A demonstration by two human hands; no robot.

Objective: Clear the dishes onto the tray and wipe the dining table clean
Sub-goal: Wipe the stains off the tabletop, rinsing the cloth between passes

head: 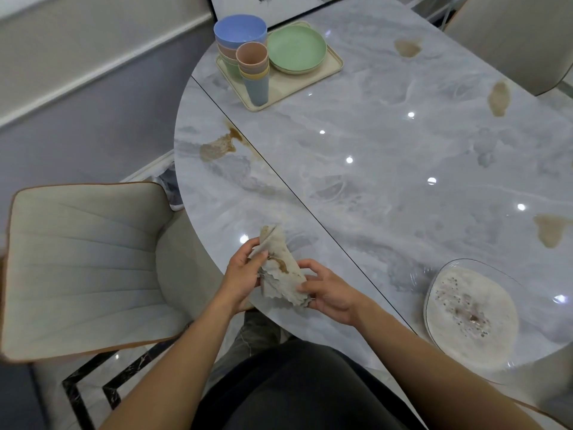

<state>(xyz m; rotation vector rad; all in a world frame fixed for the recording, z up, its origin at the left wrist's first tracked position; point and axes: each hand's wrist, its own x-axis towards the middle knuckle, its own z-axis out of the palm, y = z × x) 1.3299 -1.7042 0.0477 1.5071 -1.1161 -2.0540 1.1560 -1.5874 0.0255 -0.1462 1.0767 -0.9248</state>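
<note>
A folded grey cloth (283, 268) with a brown stain is held over the near edge of the marble table (387, 156). My left hand (242, 274) grips its left side and my right hand (328, 294) pinches its lower right end. At the far side a beige tray (316, 77) carries stacked bowls with a blue one on top (240, 29), a stack of cups (254, 69) and green plates (296, 48). Brown spills lie on the table at the left (218, 147), far middle (407, 48), far right (499, 99) and right edge (550, 229).
A clear glass bowl (471, 318) with cloudy water stands at the near right of the table. A beige padded chair (83, 268) is on the left, and another chair (521, 38) stands at the far right. A dark seam runs diagonally across the tabletop.
</note>
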